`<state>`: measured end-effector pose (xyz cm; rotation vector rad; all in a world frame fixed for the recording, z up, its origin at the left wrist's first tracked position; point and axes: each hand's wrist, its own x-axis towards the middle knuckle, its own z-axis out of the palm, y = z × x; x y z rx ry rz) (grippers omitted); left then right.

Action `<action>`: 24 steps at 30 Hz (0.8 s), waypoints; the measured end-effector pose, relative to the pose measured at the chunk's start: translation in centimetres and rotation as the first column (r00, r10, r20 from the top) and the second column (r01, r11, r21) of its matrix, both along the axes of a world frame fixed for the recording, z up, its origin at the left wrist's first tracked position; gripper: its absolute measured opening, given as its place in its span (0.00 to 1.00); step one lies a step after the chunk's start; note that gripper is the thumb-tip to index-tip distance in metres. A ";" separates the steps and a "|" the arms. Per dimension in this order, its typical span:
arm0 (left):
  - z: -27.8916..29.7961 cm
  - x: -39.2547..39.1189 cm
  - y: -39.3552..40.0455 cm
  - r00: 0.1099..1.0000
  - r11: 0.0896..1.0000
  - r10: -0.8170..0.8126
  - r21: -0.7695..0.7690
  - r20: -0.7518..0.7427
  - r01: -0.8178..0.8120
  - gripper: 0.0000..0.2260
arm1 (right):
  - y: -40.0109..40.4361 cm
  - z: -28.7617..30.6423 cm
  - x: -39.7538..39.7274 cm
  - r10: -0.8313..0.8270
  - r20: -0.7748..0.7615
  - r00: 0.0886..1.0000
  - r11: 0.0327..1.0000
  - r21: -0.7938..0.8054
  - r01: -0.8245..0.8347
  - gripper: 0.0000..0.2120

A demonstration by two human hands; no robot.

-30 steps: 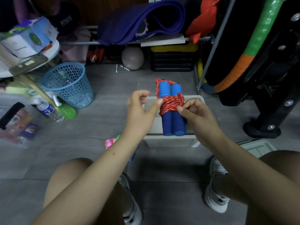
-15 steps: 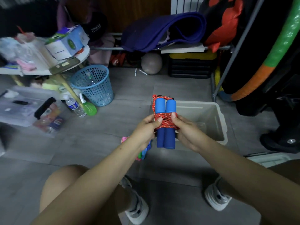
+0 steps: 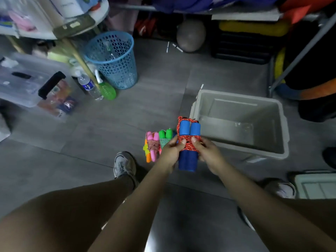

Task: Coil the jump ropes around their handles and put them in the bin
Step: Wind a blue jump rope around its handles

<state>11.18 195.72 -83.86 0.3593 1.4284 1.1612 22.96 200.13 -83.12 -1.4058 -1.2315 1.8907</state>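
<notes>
A jump rope with two blue handles [image 3: 189,130] is bound with red cord around its middle. My left hand [image 3: 170,153] grips it from the left and my right hand [image 3: 208,153] from the right, thumbs pressed on the cord. I hold it upright above the floor, just left of the near left corner of the grey bin [image 3: 283,128], which looks empty. On the floor left of my hands lie coiled ropes with pink handles [image 3: 152,142], green handles [image 3: 165,135] and orange handles [image 3: 148,155], partly hidden by my left hand.
A blue mesh wastebasket [image 3: 112,59] stands at the back left, with a water bottle [image 3: 89,86] and a green spray bottle [image 3: 106,88] beside it. A clear storage box [image 3: 20,80] sits far left. A grey ball [image 3: 190,35] lies under the rack. My shoes [image 3: 124,166] rest on the floor.
The view has tilted down and both hands have closed on the bundle and lowered it. The bin now shows fully to the right, and the coiled ropes on the floor have come into view.
</notes>
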 end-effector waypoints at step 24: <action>-20.0 -4.9 1.5 0.908 0.930 0.222 -0.202 -0.357 -0.307 0.20 | -1.5 -18.8 -2.5 -0.060 0.008 0.998 0.931 -0.360 0.059 0.19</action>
